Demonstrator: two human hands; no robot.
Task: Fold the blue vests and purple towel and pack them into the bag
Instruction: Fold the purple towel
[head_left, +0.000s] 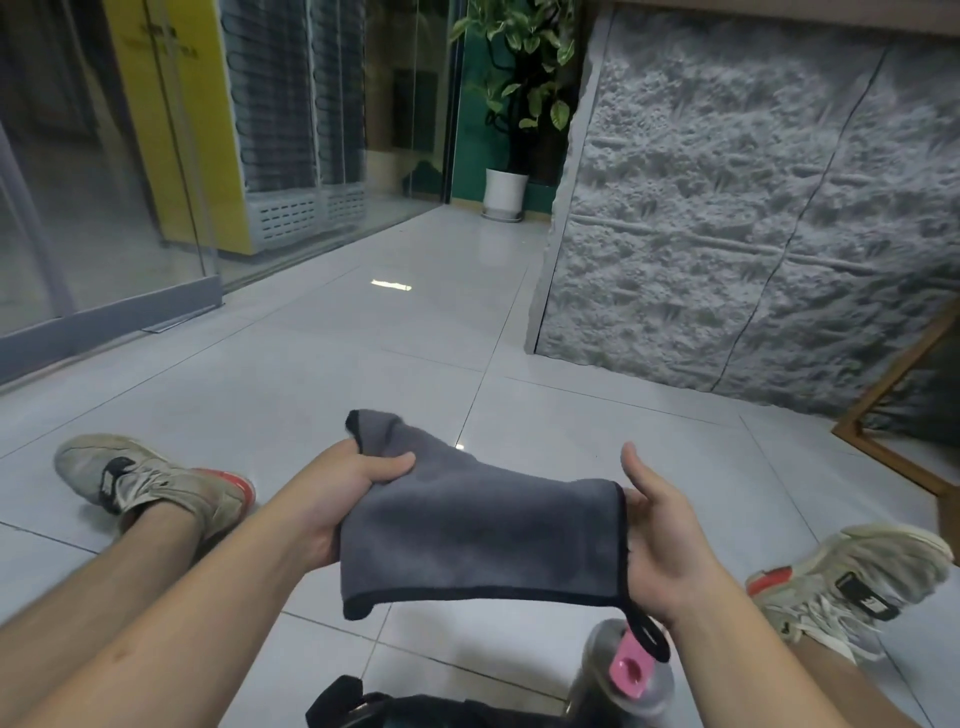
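Observation:
A grey-purple towel (478, 540) with black edging hangs folded in the air above the tiled floor, between my hands. My left hand (358, 488) grips its left edge, thumb on top and fingers curled under the cloth. My right hand (657, 530) lies flat against the towel's right edge, its fingers straight and its thumb up. The towel's black hanging loop (649, 631) dangles below my right wrist. The black bag (395, 709) shows at the bottom edge of the view, partly cut off. No blue vest is in view.
A bottle with a pink cap (626, 675) stands beside the bag. My two shod feet (156, 483) (852, 577) rest on the floor at either side. A grey textured panel (753, 223) and a wooden frame (893, 410) stand at right, glass partitions at left, a potted plant (511, 192) behind.

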